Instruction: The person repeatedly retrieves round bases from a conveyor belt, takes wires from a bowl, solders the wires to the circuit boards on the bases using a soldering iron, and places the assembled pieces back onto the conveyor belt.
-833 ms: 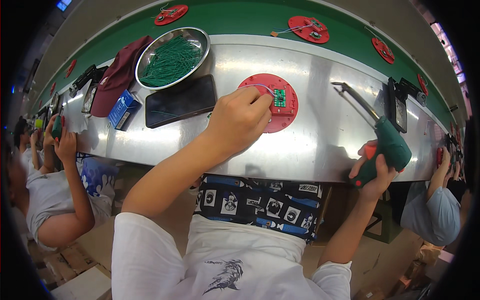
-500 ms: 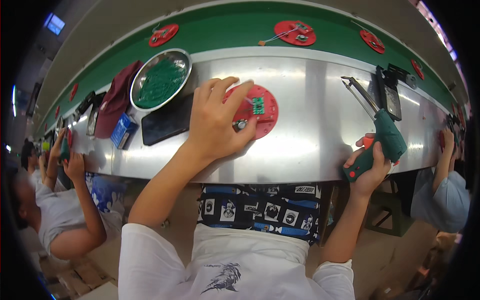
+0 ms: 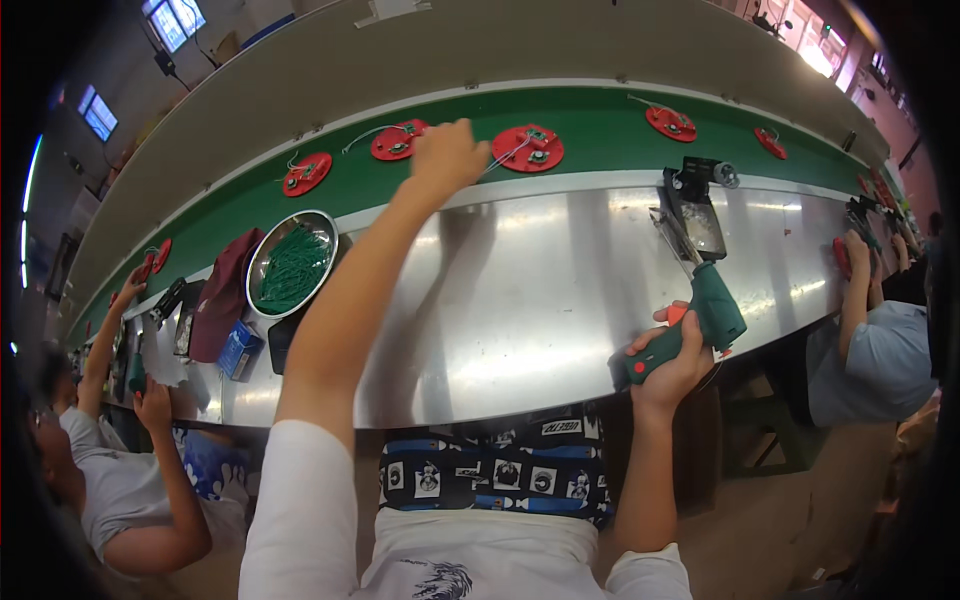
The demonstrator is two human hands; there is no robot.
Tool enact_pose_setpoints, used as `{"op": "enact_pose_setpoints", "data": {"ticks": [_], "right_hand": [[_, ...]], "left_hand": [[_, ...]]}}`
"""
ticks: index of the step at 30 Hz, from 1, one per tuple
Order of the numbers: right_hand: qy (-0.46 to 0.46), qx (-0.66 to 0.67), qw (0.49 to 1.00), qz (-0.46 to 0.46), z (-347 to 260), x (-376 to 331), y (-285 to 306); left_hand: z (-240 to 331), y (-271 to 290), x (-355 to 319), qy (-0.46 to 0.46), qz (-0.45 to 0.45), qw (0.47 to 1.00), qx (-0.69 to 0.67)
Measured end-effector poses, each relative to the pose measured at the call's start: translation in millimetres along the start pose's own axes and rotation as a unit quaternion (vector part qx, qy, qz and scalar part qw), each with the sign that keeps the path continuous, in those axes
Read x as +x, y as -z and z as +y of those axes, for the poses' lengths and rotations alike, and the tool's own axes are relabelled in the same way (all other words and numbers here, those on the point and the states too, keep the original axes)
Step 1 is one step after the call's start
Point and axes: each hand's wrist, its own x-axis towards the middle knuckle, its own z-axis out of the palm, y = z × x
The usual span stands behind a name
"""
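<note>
My left hand is stretched over the far green strip with its fingers curled in and the fingertips hidden. It lies between a red disc with a small circuit board and wires, on its left, and another red disc on its right. That second disc's pale wires run up to the hand; whether the fingers pinch them, I cannot see. Low over the metal bench, my right hand is wrapped around a green soldering gun with an orange trigger. Its metal tip points away, toward a black stand.
Left on the bench are a steel bowl of green pieces, a maroon cap, a blue box and a partly hidden black flat object. More red discs lie along the green strip. Other people work at both sides.
My left hand has moved from the bench to the green strip; the red disc under it has left the bench. One more disc now lies on the strip. The view has shifted; my right hand keeps the gun.
</note>
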Motion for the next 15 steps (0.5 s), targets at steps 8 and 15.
{"op": "enact_pose_setpoints", "data": {"ticks": [8,15], "right_hand": [[-0.021,0.042,0.997,0.054,5.5,0.2,-3.0],[-0.005,0.040,0.998,0.054,5.6,1.5,-1.5]], "left_hand": [[96.4,-77.5,44.9,0.110,-0.043,0.991,-0.062],[50.3,-38.7,43.2,0.063,-0.050,0.871,-0.485]]}}
